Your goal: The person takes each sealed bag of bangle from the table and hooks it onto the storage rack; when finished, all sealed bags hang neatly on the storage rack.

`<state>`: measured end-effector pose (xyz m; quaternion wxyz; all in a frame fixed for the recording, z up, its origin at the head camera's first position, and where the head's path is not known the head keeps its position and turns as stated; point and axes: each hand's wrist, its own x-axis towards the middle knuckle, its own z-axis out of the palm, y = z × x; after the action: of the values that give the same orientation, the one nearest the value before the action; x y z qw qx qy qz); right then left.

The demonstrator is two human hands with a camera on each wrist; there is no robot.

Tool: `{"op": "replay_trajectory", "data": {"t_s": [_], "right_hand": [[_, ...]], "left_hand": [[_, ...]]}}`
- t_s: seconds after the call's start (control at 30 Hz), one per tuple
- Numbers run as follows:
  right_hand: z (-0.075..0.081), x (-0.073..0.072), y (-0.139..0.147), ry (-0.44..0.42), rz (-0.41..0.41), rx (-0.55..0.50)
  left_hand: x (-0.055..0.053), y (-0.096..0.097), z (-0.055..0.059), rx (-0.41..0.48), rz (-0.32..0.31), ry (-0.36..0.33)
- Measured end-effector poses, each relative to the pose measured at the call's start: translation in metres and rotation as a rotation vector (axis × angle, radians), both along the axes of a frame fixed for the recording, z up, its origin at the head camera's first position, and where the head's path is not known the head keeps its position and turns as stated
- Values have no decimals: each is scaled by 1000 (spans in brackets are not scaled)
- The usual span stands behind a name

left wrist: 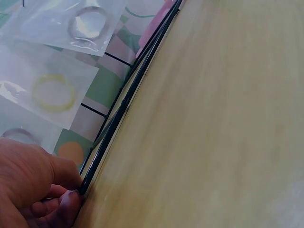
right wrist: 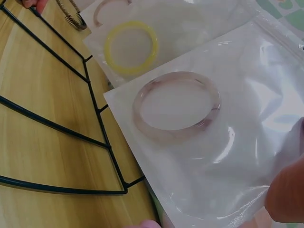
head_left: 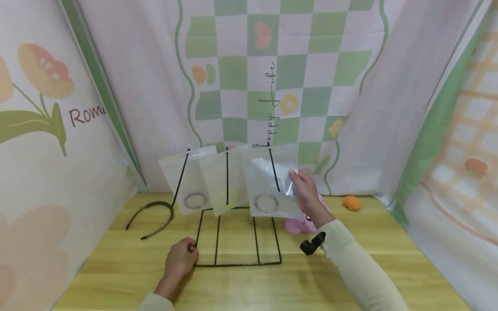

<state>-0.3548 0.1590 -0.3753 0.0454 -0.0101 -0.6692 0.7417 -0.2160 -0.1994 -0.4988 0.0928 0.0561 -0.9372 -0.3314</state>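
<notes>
A black wire display rack (head_left: pixel 238 264) stands on the table, its flat base toward me and prongs rising at the back. My left hand (head_left: pixel 181 258) pinches the base's left front corner between thumb and fingers. On the prongs hang three clear zip bags. The right bag (head_left: pixel 272 172) holds a pale, brown-tinged bangle (right wrist: pixel 176 102); the middle bag (head_left: pixel 222 172) has a yellow bangle (right wrist: pixel 131 47), and the left bag (head_left: pixel 186 172) a pale purplish one (head_left: pixel 195 200). My right hand (head_left: pixel 309 194) grips the right bag by its right edge, thumb in front.
A dark coiled headband (head_left: pixel 171 216) lies left of the rack. Behind my right hand is a pink object with a drawn face (head_left: pixel 294 225), partly hidden. An orange lump (head_left: pixel 352 203) sits at the back right. Printed curtains (head_left: pixel 280 86) close off the back and sides.
</notes>
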Motion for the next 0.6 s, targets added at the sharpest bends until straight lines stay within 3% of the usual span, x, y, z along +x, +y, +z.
{"op": "replay_trajectory", "data": {"t_s": [0.6], "right_hand": [[6, -7, -3, 9, -47, 43]], "left_hand": [[0, 1, 0, -15, -1, 4]]}}
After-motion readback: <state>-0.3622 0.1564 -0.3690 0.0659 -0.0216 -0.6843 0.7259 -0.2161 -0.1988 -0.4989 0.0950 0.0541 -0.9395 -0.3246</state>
